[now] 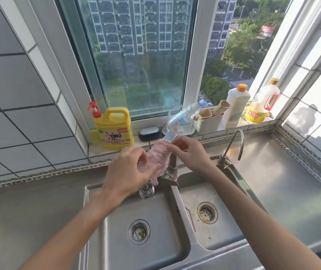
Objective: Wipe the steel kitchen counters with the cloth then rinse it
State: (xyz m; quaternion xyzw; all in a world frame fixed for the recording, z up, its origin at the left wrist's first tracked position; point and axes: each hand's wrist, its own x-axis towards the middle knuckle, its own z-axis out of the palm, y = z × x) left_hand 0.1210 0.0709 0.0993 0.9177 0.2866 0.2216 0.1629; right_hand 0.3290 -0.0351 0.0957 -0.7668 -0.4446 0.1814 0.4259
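A pink cloth (pixel 158 159) is held up over the back rim of the double sink (pixel 170 211), just above the main tap (pixel 168 175), between both hands. It is gripped by the left hand (pixel 125 172) at its lower left part, with the fingers curled round the fabric, and its upper right corner is pinched by the right hand (pixel 188 151) between thumb and fingertips. The cloth is stretched between the two grips, and its lower edge hangs against the tap body.

No running water can be made out, and whether the cloth is wet cannot be told. The steel counter (pixel 284 172) to the right of the sink, and the stretch to the left, show no visible dirt, so the wiping is judged likely finished. The task is judged to be at its rinsing step or just past it. The cloth may be being opened for rinsing or draped over the tap to dry; which cannot be decided.

On the windowsill behind, a yellow detergent bottle (pixel 114 128) is seen at the left end and a white bottle (pixel 235 105) towards the right.
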